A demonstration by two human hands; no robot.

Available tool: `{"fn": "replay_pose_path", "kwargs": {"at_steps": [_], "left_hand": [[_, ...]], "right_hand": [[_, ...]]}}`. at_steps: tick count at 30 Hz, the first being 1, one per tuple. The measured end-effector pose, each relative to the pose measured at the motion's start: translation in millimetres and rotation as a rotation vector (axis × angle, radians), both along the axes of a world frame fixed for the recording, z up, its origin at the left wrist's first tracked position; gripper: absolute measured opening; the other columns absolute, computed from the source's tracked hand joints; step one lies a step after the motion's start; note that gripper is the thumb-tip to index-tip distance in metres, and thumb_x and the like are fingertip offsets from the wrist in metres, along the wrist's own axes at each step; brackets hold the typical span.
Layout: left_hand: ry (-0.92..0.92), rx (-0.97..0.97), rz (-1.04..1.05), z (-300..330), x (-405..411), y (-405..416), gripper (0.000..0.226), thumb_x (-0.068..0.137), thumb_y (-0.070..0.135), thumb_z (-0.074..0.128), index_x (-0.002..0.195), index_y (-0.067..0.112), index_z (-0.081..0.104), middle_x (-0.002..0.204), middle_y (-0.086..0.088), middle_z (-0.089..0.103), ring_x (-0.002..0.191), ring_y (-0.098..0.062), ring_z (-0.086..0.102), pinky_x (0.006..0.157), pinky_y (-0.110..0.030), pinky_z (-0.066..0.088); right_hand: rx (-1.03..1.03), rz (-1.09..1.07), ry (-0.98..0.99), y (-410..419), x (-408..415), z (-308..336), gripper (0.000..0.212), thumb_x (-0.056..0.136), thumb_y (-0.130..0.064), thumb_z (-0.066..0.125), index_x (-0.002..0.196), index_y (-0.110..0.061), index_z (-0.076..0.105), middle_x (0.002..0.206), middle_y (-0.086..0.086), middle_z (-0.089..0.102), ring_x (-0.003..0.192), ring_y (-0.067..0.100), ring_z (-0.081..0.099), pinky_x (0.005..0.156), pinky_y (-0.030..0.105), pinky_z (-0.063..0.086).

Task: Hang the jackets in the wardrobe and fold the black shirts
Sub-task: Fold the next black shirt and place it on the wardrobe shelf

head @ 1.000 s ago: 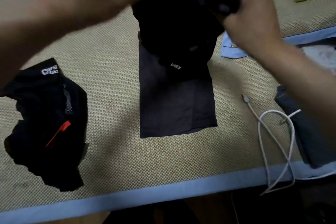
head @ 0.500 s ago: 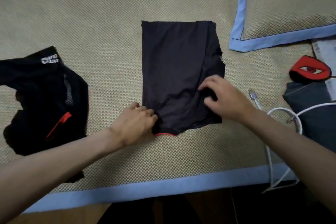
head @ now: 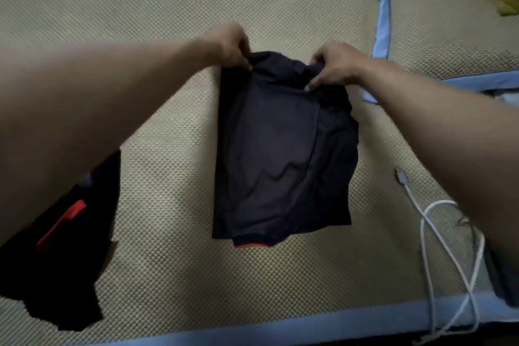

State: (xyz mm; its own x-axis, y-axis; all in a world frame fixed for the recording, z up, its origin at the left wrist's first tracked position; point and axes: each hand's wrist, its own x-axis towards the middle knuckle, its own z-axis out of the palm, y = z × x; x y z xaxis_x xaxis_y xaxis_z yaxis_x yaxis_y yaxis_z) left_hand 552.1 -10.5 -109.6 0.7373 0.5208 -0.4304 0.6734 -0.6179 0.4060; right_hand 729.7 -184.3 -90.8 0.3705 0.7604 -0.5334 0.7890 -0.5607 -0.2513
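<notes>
1. The black shirt, a thin dark fabric garment folded lengthwise into a tall panel (head: 280, 149), lies flat in the middle of the woven tan mat with light blue edging (head: 174, 261); a strip of red trim shows at its near edge.
2. The left hand (head: 230, 46) now pinches the shirt's far left corner, fingers curled over the cloth.
3. The right hand (head: 334, 66) pinches the far right corner in the same way, fingers bent down onto the gathered fabric. The far edge is bunched and slightly raised between the two hands.
4. Half a second ago both hands were at the near edge, the left by the red trim and the right pressing the right flap flat. They have since travelled the length of the panel to its far end.
5. I judge this to mean the lengthwise fold is settled and the crosswise fold is starting: the far edge looks ready to be drawn toward the near edge.
6. The shirt itself has barely shifted on the mat since then; only its far edge has lost its straight line.
7. A second crumpled black garment with an orange-red tab (head: 61, 233) lies at the left, partly behind the left forearm, apparently unfolded.
8. A looped white charging cable (head: 446, 247) rests on the mat to the right, apart from the shirt.
</notes>
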Motion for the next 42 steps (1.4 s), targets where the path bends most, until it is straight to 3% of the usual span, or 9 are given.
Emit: {"fn": "replay_pose_path", "kwargs": {"at_steps": [7,11,16,21,24,31,35,38,42], "left_hand": [[-0.395,-0.061,-0.152,102,-62,-37,0.014,0.086,0.016,0.075,0.096,0.016,0.065,0.083,0.016,0.061,0.076,-0.004,0.060,0.061,-0.002,0.040],[-0.281,0.016,-0.498,92,-138,-118,0.007,0.086,0.024,0.063,0.093,0.024,0.060,0.085,0.010,0.066,0.075,-0.012,0.062,0.066,-0.026,0.040],[0.325,0.087,-0.757,51,-167,-186,0.035,0.095,0.029,0.040,0.126,0.018,0.051,0.120,0.001,0.062,0.112,-0.021,0.060,0.099,-0.037,0.038],[-0.109,0.262,-0.388,25,-144,-211,0.049,0.091,0.043,0.038,0.124,0.013,0.058,0.130,-0.007,0.058,0.119,-0.028,0.056,0.101,-0.044,0.041],[-0.098,0.282,-0.266,-18,-122,-215,0.064,0.104,0.047,0.028,0.159,0.014,0.027,0.167,-0.006,0.023,0.154,-0.022,0.022,0.124,-0.052,0.015],[0.007,0.255,0.161,-58,-158,-191,0.090,0.096,0.076,0.023,0.162,0.021,-0.004,0.170,0.004,-0.007,0.157,-0.014,-0.006,0.124,-0.052,-0.009],[-0.167,0.071,0.395,-41,-164,-211,0.076,0.089,0.062,0.063,0.144,0.012,0.045,0.148,-0.004,0.044,0.139,-0.021,0.038,0.125,-0.049,0.014],[-0.329,-0.178,0.691,-17,-167,-223,0.028,0.084,0.039,0.079,0.094,0.020,0.061,0.089,0.013,0.064,0.089,-0.017,0.063,0.079,-0.030,0.049],[-0.480,-0.412,0.812,49,-188,-222,0.021,0.087,0.027,0.079,0.105,0.020,0.071,0.096,0.010,0.075,0.090,0.000,0.069,0.080,-0.022,0.050]], "right_hand": [[0.358,0.122,0.007,-50,-19,88,0.020,0.075,-0.013,0.073,0.074,-0.008,0.053,0.072,0.008,0.056,0.073,0.032,0.055,0.065,0.042,0.044],[0.319,0.260,0.023,-145,-77,82,0.032,0.068,-0.012,0.072,0.085,-0.027,0.051,0.084,-0.009,0.052,0.076,0.019,0.052,0.062,0.036,0.044],[-0.323,0.503,0.074,-205,-145,45,0.048,0.088,-0.035,0.059,0.133,-0.026,0.046,0.123,-0.005,0.053,0.113,0.020,0.056,0.087,0.035,0.044],[0.261,0.091,-0.258,-185,-174,21,0.056,0.094,-0.040,0.043,0.139,-0.007,0.054,0.138,0.014,0.058,0.131,0.033,0.053,0.110,0.049,0.043],[0.197,0.005,-0.248,-160,-174,-19,0.060,0.106,-0.049,0.027,0.159,-0.020,0.029,0.166,0.008,0.026,0.154,0.029,0.022,0.125,0.054,0.015],[0.165,-0.282,-0.260,-198,-117,-65,0.083,0.096,-0.075,0.031,0.160,-0.022,0.023,0.169,0.001,0.017,0.157,0.023,0.012,0.124,0.055,0.006],[0.284,-0.436,-0.094,-190,-118,-51,0.076,0.084,-0.070,0.063,0.129,-0.010,0.052,0.132,0.007,0.056,0.126,0.024,0.049,0.113,0.044,0.039],[0.287,-0.697,0.308,-186,-125,-21,0.052,0.073,-0.050,0.086,0.101,-0.020,0.055,0.095,-0.008,0.064,0.089,0.015,0.061,0.075,0.029,0.045],[0.332,-0.759,0.570,-189,-121,33,0.049,0.070,-0.035,0.092,0.101,-0.009,0.064,0.100,0.007,0.075,0.086,0.016,0.071,0.073,0.022,0.055]]}}
